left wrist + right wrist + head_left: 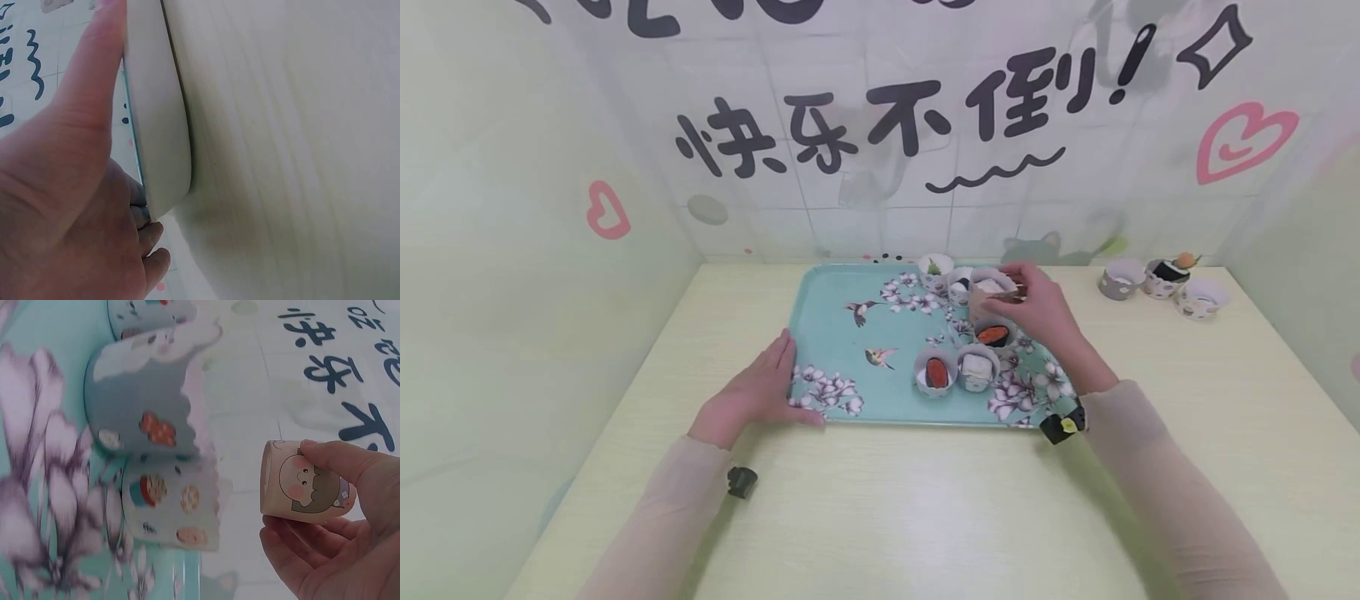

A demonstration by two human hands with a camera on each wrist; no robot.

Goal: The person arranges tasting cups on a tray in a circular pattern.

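My right hand (pixel 1037 304) grips a small paper cup (pixel 306 481) with a cartoon face on its side, thumb on one side and fingers on the other. This cup is above the right rear part of the blue-green floral tray (pixel 842 287), close to other cups. My left hand (pixel 756 387) rests at the tray's front left corner, fingers straight along the left side and thumb along the front edge. On the tray stand paper cups with sushi-like pieces, including one cup with an orange-topped piece (pixel 992 336) and one with a red-topped piece (pixel 936 372).
To the tray's right, at the back of the pale wooden table (pixel 895 517), stand a grey cup (pixel 1122 283), a cup with a black-wrapped piece (pixel 1167 277) and a white cup (pixel 1201 302). A printed wall covering (pixel 887 225) rises behind the table.
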